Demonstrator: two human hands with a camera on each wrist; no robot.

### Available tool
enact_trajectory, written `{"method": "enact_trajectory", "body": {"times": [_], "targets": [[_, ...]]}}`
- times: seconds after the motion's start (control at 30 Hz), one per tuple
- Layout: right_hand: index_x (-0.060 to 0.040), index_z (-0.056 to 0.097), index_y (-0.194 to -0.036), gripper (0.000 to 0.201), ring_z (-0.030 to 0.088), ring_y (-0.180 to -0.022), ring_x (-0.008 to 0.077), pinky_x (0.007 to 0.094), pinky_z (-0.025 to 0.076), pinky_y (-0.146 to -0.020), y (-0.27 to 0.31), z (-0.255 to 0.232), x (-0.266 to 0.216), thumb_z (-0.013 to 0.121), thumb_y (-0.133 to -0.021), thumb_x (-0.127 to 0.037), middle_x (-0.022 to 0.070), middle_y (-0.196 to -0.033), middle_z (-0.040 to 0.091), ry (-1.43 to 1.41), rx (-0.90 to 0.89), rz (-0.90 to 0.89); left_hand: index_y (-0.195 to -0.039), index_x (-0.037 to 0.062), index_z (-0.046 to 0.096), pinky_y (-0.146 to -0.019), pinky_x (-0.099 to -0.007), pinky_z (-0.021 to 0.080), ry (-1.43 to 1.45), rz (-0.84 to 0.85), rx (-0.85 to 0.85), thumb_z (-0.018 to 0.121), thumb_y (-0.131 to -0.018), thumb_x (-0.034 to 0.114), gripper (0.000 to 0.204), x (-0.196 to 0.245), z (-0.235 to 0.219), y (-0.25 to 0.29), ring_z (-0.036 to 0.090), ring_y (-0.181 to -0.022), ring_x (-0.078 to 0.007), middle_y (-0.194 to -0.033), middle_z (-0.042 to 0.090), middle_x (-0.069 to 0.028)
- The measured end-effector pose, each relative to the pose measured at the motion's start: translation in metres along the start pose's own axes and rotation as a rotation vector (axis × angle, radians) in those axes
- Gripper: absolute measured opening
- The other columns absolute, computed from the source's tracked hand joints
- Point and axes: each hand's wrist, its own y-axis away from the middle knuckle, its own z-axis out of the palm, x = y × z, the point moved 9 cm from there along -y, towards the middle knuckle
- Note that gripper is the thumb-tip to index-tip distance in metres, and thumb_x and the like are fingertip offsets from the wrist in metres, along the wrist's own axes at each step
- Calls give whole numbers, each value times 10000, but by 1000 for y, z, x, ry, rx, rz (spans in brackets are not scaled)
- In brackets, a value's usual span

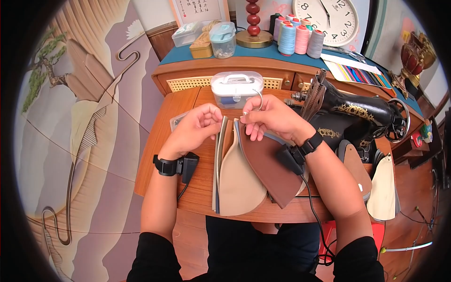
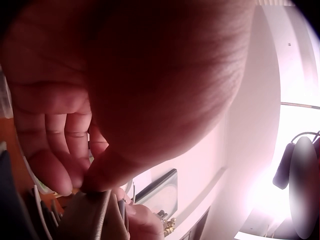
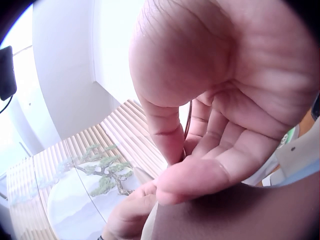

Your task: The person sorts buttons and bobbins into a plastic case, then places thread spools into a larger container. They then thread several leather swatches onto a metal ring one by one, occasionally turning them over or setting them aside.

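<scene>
Several leather-like swatches in beige, brown and grey-green hang fanned out over the wooden table. My left hand pinches the narrow top end of the left swatches between thumb and fingers; in the left wrist view the thumb and fingertips meet at a beige swatch. A thin metal ring stands up out of my right hand, which pinches it near the top of the brown swatches. The right wrist view shows part of the ring behind the thumb; its lower end is hidden.
Behind the hands stands a clear lidded box. A black sewing machine is to the right, with more swatches near the table's right edge. Thread spools and a clock stand at the back.
</scene>
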Motion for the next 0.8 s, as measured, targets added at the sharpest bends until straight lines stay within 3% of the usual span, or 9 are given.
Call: {"method": "enact_trajectory", "body": {"times": [0.23, 0.47, 0.57, 0.63, 0.67, 0.73, 0.8], "targets": [[-51, 574, -906, 89, 733, -679, 216, 315, 626, -616, 3, 4, -2, 650, -952, -58, 152, -804, 717, -43, -12, 43, -1093, 46, 590, -747, -225, 525, 29, -41, 25, 671, -947, 32, 168, 3, 1, 1, 638, -872, -54, -976, 663, 16], [-57, 601, -930, 79, 745, -690, 234, 322, 636, -616, 2, 12, 1, 675, -956, -59, 172, -819, 730, -114, -17, 38, -1131, 26, 596, -783, -229, 537, 2, -18, 4, 703, -921, 3, 237, -2, 4, 0, 646, -890, -67, -979, 677, -12], [-56, 602, -943, 84, 729, -778, 180, 280, 610, -707, 0, 15, 2, 685, -955, -56, 136, -908, 741, -99, -129, -11, -1130, 36, 589, -800, -239, 539, 17, 31, 16, 700, -922, -7, 239, 6, 0, 1, 662, -900, -74, -984, 693, -12], [-55, 585, -952, 115, 668, -888, 108, 245, 546, -824, -1, 11, -11, 700, -948, -54, 37, -952, 711, 170, -91, -220, -1134, 34, 584, -802, -238, 538, 45, 52, 31, 701, -921, -12, 247, 9, -2, 2, 665, -893, -77, -985, 700, -19], [-55, 585, -952, 115, 668, -888, 108, 245, 546, -824, -1, 13, -9, 700, -948, -54, 37, -952, 711, 171, -92, -219, -1138, 32, 579, -803, -236, 537, 72, 72, 45, 702, -920, -18, 255, 11, -3, 2, 668, -885, -80, -985, 707, -27], [-72, 592, -968, 108, 580, -898, 39, 207, 470, -829, 1, 15, -12, 700, -957, -63, -52, -941, 657, 91, -78, -280, -1143, 31, 573, -805, -239, 537, 94, 90, 56, 704, -919, -19, 263, 13, -2, 1, 668, -880, -83, -979, 712, -32], [-79, 589, -967, 110, 568, -879, 25, 201, 460, -800, 2, 21, -13, 698, -961, -70, -59, -920, 640, 105, -139, -265, -1148, 30, 568, -806, -242, 537, 116, 107, 68, 705, -919, -21, 271, 15, -4, 1, 668, -875, -86, -972, 716, -38]]}}
